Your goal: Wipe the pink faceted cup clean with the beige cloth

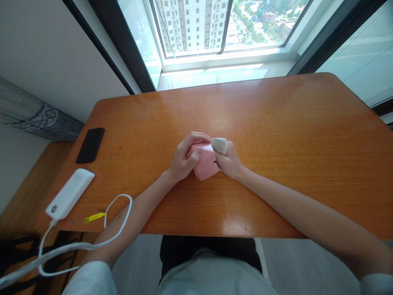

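Note:
Held over the middle of the wooden table is a small pink box-shaped object (204,166) with a dark mark on its right side; its exact kind does not show. My left hand (186,157) is wrapped round its left and top, thumb across the near face. A grey-white cloth (219,145) is bunched in my right hand (227,160), which presses it against the object's right side. Part of the cloth sticks out above that hand's closed fingers, and a bit shows below.
On the table's left side (132,135) lie a black phone (90,145) and a white power bank (70,194). A white cable (123,229) with a yellow tag (95,217) loops from the power bank over my left forearm. Behind the table is a window (196,28).

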Tool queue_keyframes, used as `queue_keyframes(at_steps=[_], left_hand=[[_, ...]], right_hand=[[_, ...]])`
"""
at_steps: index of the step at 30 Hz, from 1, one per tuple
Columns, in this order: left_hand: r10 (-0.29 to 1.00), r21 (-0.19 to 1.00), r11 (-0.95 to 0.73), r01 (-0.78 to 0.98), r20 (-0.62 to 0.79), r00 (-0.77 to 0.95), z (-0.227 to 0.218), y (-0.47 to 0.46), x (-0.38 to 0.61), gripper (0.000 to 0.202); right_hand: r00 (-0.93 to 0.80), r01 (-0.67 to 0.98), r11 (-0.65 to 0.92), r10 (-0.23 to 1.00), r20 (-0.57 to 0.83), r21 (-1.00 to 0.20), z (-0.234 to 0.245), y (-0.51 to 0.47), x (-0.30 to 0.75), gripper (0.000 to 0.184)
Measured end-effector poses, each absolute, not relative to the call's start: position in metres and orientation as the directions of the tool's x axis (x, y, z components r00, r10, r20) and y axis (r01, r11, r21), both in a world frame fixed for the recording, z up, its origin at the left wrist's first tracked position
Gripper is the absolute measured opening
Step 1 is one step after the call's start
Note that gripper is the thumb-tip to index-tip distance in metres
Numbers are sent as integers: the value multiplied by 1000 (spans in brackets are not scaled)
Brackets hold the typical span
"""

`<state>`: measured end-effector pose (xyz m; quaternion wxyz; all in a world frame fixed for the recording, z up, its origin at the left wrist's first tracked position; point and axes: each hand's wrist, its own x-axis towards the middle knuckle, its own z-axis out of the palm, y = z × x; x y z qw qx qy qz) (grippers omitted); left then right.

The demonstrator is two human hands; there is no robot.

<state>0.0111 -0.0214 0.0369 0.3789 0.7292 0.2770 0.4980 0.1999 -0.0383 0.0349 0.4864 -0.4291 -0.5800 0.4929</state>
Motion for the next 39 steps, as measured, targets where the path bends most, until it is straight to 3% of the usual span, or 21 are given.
queue_keyframes(at_steps=[3, 5, 7, 10, 13, 16, 21, 25, 30, 36, 39], left_hand=[[907, 962, -275, -6, 261, 329, 40, -22, 14, 40], [925, 979, -206, -3, 196, 324, 40, -23, 16, 41], [925, 971, -240, -3, 229, 304, 37, -24, 18, 42], [874, 902, -432, -5, 421, 242, 28, -24, 18, 45], [735, 745, -664, 57, 638, 229, 22, -22, 12, 46], [522, 507, -851, 135, 789, 325, 21, -19, 5, 46], [220, 122, -965, 231, 855, 469, 21, -16, 2, 42], [94, -50, -965, 258, 851, 516, 17, -10, -4, 36], [229, 101, -967, 233, 744, 628, 13, -5, -13, 40], [229, 148, -970, 192, 818, 528, 17, -8, -3, 51], [297, 239, -955, 178, 812, 503, 22, -13, 2, 50]], right_hand=[[-140, 14, 116, 984, 113, -993, 36, -39, 199, 39], [-133, -5, 107, 985, 106, -994, 36, -39, 199, 37], [-136, -17, 105, 985, 106, -994, 36, -39, 199, 36], [-154, -7, 115, 981, 115, -993, 35, -39, 199, 34], [-195, 9, 123, 974, 118, -992, 35, -39, 200, 30], [-193, 18, 132, 973, 126, -991, 35, -38, 200, 32], [-177, 15, 182, 968, 177, -983, 33, -36, 201, 40], [-178, 30, 180, 969, 172, -983, 30, -36, 201, 43], [-174, 17, 177, 970, 171, -984, 29, -36, 201, 45], [-150, 8, 191, 971, 188, -982, 28, -35, 200, 46], [-131, 23, 199, 972, 195, -980, 29, -35, 200, 43]])
